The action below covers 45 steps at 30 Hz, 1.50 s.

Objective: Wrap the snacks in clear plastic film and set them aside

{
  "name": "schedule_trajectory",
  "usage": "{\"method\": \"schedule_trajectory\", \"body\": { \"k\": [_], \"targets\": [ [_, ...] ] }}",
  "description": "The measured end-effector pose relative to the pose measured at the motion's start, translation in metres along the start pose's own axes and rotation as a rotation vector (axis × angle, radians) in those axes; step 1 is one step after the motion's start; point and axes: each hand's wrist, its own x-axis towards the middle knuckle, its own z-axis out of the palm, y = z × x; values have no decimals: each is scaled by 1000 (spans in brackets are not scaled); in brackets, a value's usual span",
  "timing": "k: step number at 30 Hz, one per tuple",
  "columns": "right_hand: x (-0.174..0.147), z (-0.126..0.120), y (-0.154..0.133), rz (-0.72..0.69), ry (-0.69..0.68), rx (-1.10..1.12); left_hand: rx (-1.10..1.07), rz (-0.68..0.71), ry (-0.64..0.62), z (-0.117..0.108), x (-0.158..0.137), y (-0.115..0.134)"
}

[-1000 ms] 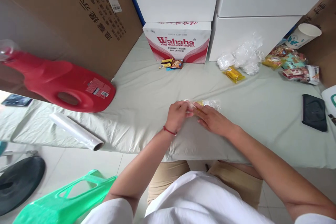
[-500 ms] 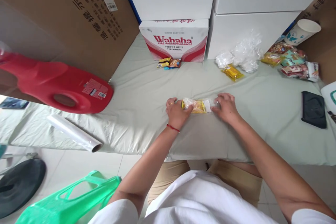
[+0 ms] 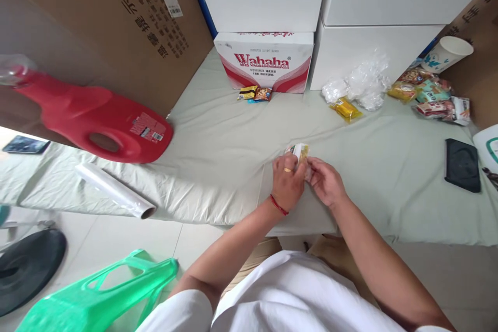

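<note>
A yellow-and-white snack packet (image 3: 299, 150) with clear plastic film about it is held upright-ish over the cloth near the front of the table. My left hand (image 3: 287, 184), with a ring and a red bracelet, is closed on it and covers much of its lower part. At the packet's right side, the fingers of my right hand (image 3: 327, 182) are pinched together against the film and the packet. The fingertips partly hide what lies between them.
Snack packets (image 3: 260, 94) lie before the Wahaha carton (image 3: 268, 65). Crumpled plastic film (image 3: 365, 80) and a yellow packet (image 3: 345, 109) lie behind right. Further right are more packets (image 3: 433, 93), a paper cup (image 3: 447, 54) and a black phone (image 3: 462, 164). A film roll (image 3: 114, 190) and red jug (image 3: 101, 122) lie left.
The packet, lying crosswise between my spread hands before, is now turned and lifted at one end. My hands have come together on it, the left moving right and the right moving left and nearer me.
</note>
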Motion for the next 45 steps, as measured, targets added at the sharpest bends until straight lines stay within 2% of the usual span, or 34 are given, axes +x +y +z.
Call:
{"method": "schedule_trajectory", "body": {
  "k": [3,7,10,13,16,19,21,22,24,28,31,38,42,45],
  "targets": [
    [-7,6,2,47,-71,91,-122,120,-59,6,-11,-6],
    [-15,13,6,-4,-138,-36,-448,63,-25,0,-17,-16],
    [-15,15,11,-40,-114,-139,-605,23,-89,-14,-18,-21],
    [-9,-5,8,-54,-15,-128,-610,-26,-107,-37,-24,-35],
    [4,-60,-16,-128,236,-122,-439,-131,23,-64,-43,-67],
    [24,-141,-60,-216,608,-136,-197,-251,104,-88,-73,-107],
    [42,-192,-92,-195,918,-158,4,-301,137,-99,-94,-127],
    [51,-213,-105,-152,1066,-168,107,-297,119,-102,-102,-133],
    [71,-243,-126,-89,1175,-169,211,-196,123,-103,-113,-138],
    [112,-269,-143,-3,1184,-183,306,79,170,-96,-112,-132],
    [145,-277,-148,27,1142,-199,327,154,176,-93,-107,-128],
    [211,-292,-161,38,1126,-282,348,145,140,-98,-104,-125],
    [229,-301,-168,64,1124,-411,354,127,113,-98,-103,-124],
    [234,-307,-170,108,1088,-548,364,164,133,-98,-102,-124]
  ]
}}
